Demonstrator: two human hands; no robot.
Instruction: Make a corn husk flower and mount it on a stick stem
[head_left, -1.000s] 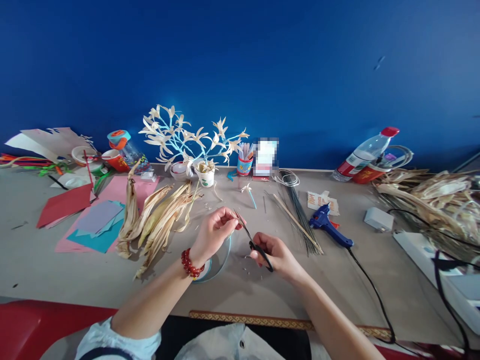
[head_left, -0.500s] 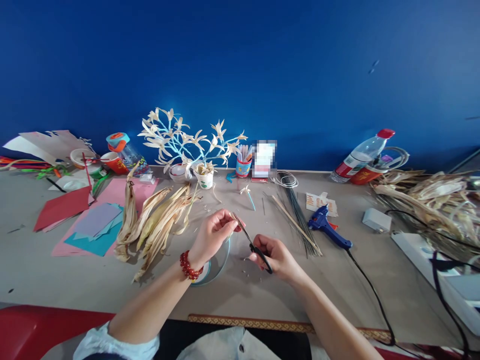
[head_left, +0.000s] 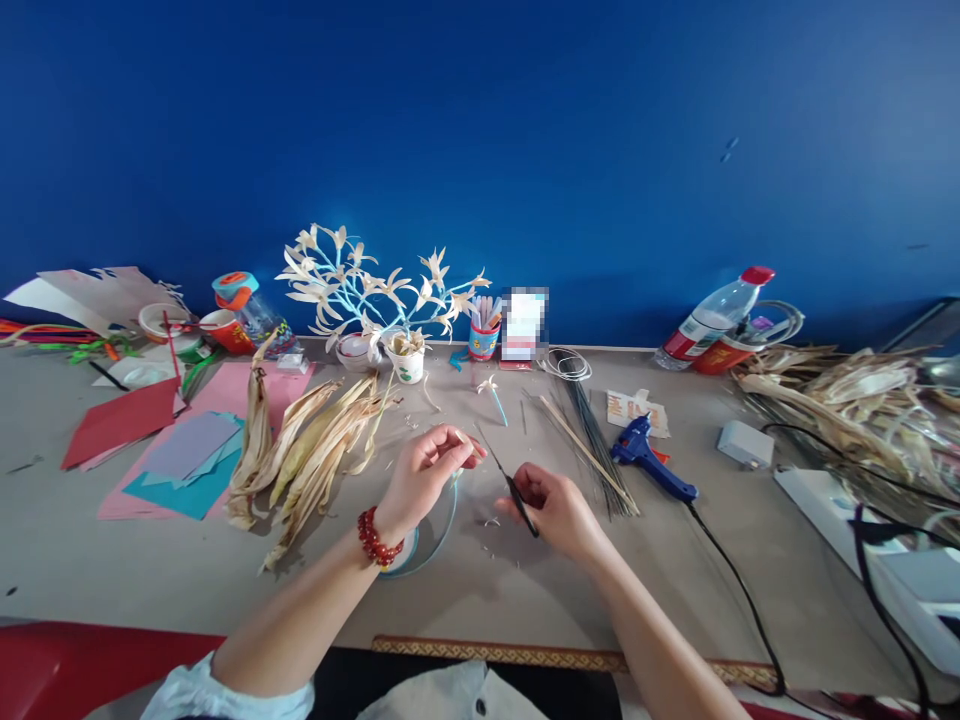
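In my right hand (head_left: 551,505) is a pair of black-handled scissors (head_left: 516,490), blades pointing up and left. My left hand (head_left: 431,465), with a red bead bracelet (head_left: 375,538) at its wrist, has thumb and fingers pinched together; what lies between them is too small to make out. The scissor tips are just right of the left fingertips, a little apart from them. Partly hidden under my left wrist is a clear bowl-like container (head_left: 442,540) with a pale blue rim. Small pale scraps (head_left: 489,522) lie on the table between my hands.
Dried corn husks (head_left: 322,450) and coloured paper (head_left: 180,470) lie left. Husk flowers on blue stems (head_left: 352,285) stand in a white cup (head_left: 409,362) behind. Right are thin dark wires (head_left: 600,440), a blue glue gun (head_left: 652,462) with a trailing cord, and a power strip (head_left: 832,530).
The scissors have moved slightly right and down, away from the left fingertips. My left hand stays pinched in nearly the same place. The whole view has shifted a little.
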